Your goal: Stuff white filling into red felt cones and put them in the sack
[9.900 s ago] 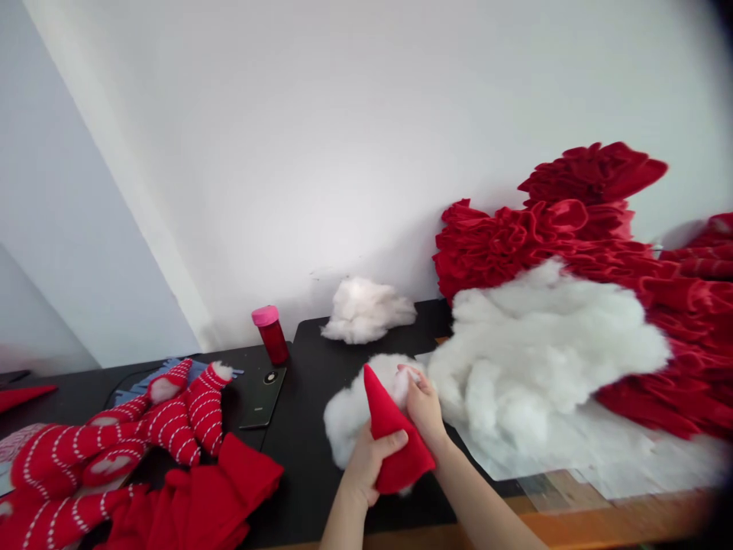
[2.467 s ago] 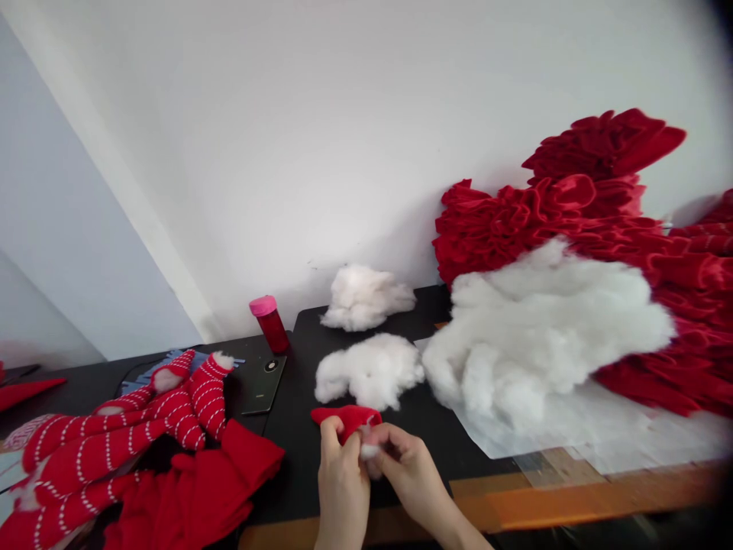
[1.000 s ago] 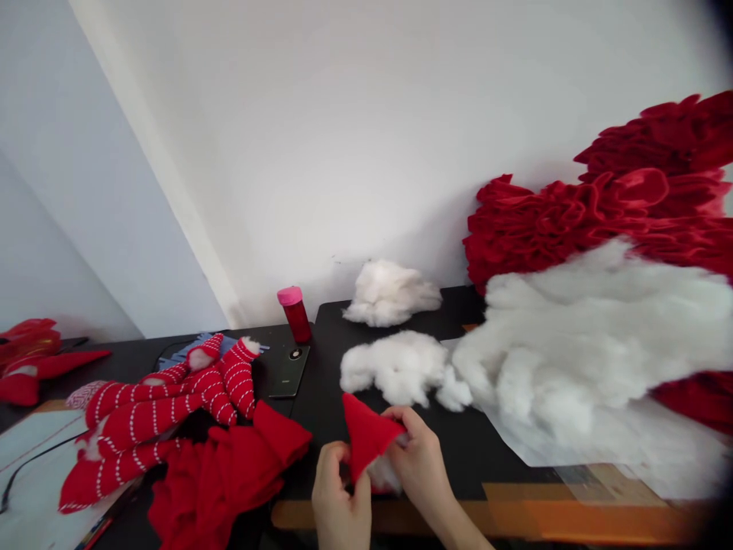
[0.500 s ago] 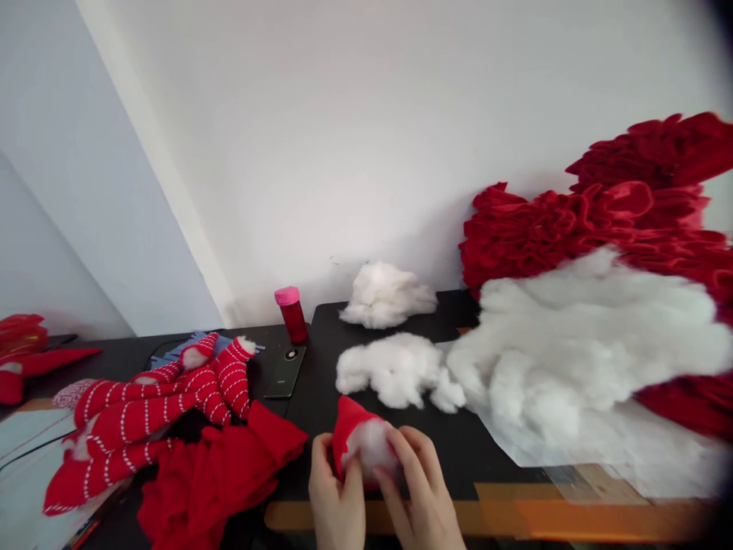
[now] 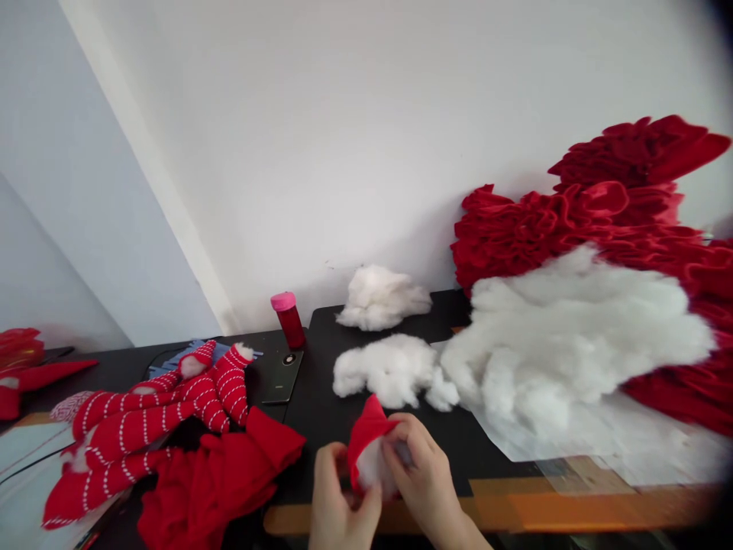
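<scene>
Between my hands, at the table's front edge, is a small red fabric hat (image 5: pixel 366 435) with its pointed tip up and white stuffing (image 5: pixel 379 467) bulging from its opening. My left hand (image 5: pixel 345 496) grips the hat's left side and lower edge, thumb against the stuffing. My right hand (image 5: pixel 421 470) pinches the hat's right edge, fingers bent over the rim beside the stuffing. Just beyond my hands lies a loose clump of white stuffing (image 5: pixel 395 368). Part of the hat is hidden behind my fingers.
A large heap of stuffing (image 5: pixel 573 336) lies on the right before stacked red fabric pieces (image 5: pixel 550 225). Another tuft (image 5: pixel 382 296) sits near the wall. On the left are striped red stuffed pieces (image 5: pixel 137 428), red cloth (image 5: pixel 223 473), a phone (image 5: pixel 282 380) and a pink-lidded red container (image 5: pixel 288 319).
The hat has turned and moved slightly right. My right fingers have shifted from the stuffing up to the hat's right edge. The view has swung slightly.
</scene>
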A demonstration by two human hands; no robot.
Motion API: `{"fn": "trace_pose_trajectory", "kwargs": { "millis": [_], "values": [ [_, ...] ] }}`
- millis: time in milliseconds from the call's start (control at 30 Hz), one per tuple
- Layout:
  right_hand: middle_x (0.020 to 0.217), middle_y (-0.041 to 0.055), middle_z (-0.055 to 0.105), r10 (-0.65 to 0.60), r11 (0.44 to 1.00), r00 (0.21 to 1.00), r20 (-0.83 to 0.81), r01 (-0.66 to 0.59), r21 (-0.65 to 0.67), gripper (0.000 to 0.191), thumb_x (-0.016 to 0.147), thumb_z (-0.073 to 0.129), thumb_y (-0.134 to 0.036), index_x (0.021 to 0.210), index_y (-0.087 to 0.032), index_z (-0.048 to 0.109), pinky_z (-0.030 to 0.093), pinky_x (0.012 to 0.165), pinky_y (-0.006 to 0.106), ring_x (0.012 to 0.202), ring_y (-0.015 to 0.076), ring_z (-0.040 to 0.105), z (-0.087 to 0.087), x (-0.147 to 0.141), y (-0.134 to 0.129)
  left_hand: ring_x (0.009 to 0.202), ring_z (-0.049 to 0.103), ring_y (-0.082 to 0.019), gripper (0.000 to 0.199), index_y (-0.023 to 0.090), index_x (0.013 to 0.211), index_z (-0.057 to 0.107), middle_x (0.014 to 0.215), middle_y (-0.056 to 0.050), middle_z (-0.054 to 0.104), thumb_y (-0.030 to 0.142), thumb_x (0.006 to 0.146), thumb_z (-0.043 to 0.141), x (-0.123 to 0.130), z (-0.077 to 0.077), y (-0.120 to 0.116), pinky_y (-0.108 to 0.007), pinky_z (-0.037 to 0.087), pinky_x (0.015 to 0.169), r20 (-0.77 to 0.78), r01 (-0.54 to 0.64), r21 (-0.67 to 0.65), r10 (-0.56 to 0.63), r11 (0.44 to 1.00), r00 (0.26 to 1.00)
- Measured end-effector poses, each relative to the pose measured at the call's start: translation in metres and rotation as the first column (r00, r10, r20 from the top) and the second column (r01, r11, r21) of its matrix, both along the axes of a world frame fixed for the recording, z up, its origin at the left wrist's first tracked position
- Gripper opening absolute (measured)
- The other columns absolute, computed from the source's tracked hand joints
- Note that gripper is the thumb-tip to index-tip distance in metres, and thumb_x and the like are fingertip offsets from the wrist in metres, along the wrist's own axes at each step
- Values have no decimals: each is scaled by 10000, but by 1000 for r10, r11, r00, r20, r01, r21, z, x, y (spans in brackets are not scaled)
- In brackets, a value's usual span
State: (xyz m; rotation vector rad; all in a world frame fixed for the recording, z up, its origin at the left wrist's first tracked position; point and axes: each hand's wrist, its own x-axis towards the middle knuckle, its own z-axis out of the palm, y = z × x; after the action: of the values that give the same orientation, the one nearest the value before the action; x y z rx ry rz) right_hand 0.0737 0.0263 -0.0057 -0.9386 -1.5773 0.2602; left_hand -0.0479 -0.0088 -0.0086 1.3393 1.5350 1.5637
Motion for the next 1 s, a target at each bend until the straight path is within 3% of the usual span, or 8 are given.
{"fn": "trace_pose_trajectory", "kwargs": {
  "millis": [67,133,233,400,567,700,867,1000],
  "values": [
    [880,41,603,38,987,995,96,-52,149,169,838,488,-66,763,-217,505,504,656,242,762,156,597,3,1,0,850,594,-216,339,184,1034,516,954,-85,574,287,721,595,-8,15,0,-301,534,619,-124,-1,84,12,996,992],
    [883,44,588,75,970,986,148,-107,220,184,860,460,-53,797,-219,511,505,652,248,760,155,581,6,-1,0,845,601,-199,203,204,970,560,925,-67,592,230,769,554,-14,26,3,-311,531,695,-328,116,142,-64,983,942],
    [935,55,570,149,977,986,76,-158,141,150,867,494,-95,941,-224,502,519,726,276,837,174,584,8,0,-3,710,606,-174,124,211,806,570,761,-23,603,119,752,507,-17,24,10,-287,514,661,-472,105,201,3,974,882],
    [1146,88,491,178,984,984,-21,-178,-2,139,886,518,-176,1014,-227,498,475,899,285,1074,199,532,-3,15,-13,706,617,-190,156,207,846,563,775,-29,624,111,728,528,-18,3,12,-285,513,644,-453,-47,278,174,960,874],
    [1233,81,442,74,993,989,129,-85,84,201,895,466,-84,968,-229,586,463,895,237,1105,187,523,-8,20,-13,732,598,-173,221,215,872,540,791,-18,590,56,729,486,-14,4,9,-261,500,666,-437,66,324,88,944,895],
    [1035,48,563,116,993,991,74,-118,26,203,868,445,-47,870,-220,553,490,764,197,912,142,600,-2,18,-3,769,572,-166,214,229,849,549,832,-18,565,60,757,454,-7,2,7,-260,463,706,-348,136,389,9,911,937],
    [800,-16,580,-17,1000,1000,-25,16,-3,223,764,494,-23,846,-230,486,480,645,177,695,114,580,-5,14,-4,725,553,-167,149,228,834,535,786,-9,553,111,770,468,-1,-4,4,-266,450,669,-247,96,313,-17,945,969],
    [880,11,546,147,981,983,108,-159,112,245,808,431,-14,907,-230,495,496,705,186,775,123,578,-10,9,-19,759,578,-173,324,234,956,528,841,-14,573,56,696,453,2,-5,3,-272,474,685,-304,101,260,-18,960,952]
  ]
}}
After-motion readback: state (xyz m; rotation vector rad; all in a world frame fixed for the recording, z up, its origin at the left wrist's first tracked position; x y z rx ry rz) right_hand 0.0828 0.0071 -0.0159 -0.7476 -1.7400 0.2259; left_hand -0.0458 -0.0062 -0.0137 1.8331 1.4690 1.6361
